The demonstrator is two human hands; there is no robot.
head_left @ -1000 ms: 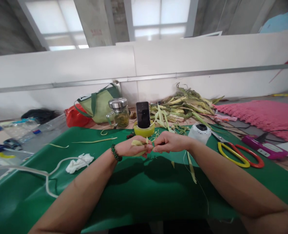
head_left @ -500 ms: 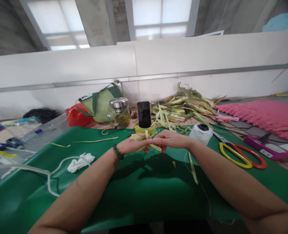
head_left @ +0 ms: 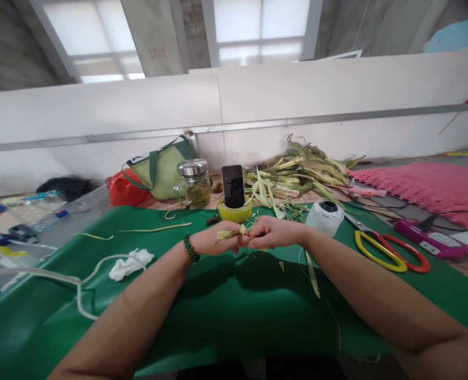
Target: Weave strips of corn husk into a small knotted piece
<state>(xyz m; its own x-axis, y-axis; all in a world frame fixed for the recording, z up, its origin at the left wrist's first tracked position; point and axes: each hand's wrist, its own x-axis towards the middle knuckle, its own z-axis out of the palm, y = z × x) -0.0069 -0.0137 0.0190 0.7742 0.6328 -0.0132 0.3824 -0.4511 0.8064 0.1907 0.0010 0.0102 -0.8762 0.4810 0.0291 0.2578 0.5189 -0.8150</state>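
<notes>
My left hand and my right hand meet over the green cloth, fingers pinched together on pale yellow-green husk strips. A green bead bracelet sits on my left wrist. A longer strip and a thin thread hang from under my right hand onto the cloth. Just beyond the hands a black phone stands in a yellow holder.
A pile of corn husks lies behind, with a white thread spool and yellow and red scissors to the right. A glass jar, green bag, crumpled tissue and white cord sit left. Pink mat far right.
Both hands stayed together on the strips; my right fingers, stretched flatter half a second ago, have curled back into a pinch, and the strips shifted slightly.
</notes>
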